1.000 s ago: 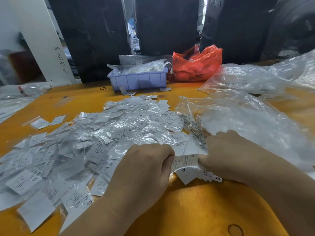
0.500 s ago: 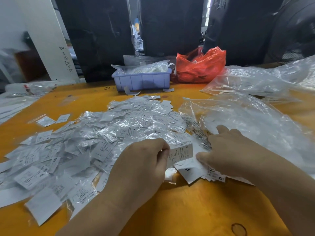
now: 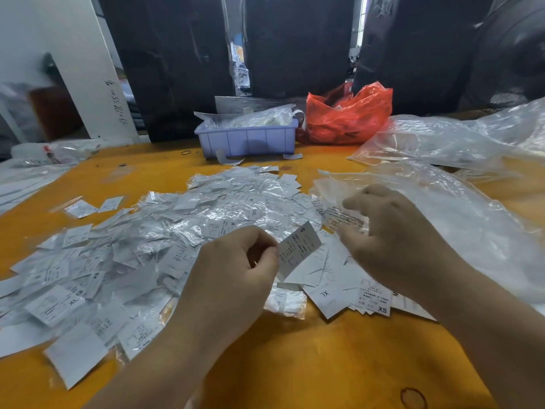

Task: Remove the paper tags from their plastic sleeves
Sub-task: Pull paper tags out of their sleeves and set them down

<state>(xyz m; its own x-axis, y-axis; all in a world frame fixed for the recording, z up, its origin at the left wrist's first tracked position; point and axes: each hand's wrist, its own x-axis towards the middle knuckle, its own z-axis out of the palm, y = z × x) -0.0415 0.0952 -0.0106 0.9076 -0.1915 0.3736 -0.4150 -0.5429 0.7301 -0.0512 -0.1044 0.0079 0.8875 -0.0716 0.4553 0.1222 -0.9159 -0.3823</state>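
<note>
My left hand (image 3: 233, 270) pinches a white paper tag (image 3: 298, 249) marked S, tilted up above the table. My right hand (image 3: 392, 237) is raised to the right of it, fingers curled, pinching a clear plastic sleeve (image 3: 343, 215) with printed text. A wide heap of sleeved tags (image 3: 165, 240) covers the orange table to the left and behind my hands. Under my right hand lies a small stack of bare paper tags (image 3: 339, 293) with XL and XS showing.
A lilac plastic bin (image 3: 247, 140) with plastic in it stands at the back, a red plastic bag (image 3: 348, 116) beside it. Big clear plastic bags (image 3: 460, 208) spread over the right side. The orange table (image 3: 309, 364) is bare near the front edge.
Both hands have lifted off the stack and moved apart. The tag stays in my left hand; my right hand has drawn the sleeve away to the right.
</note>
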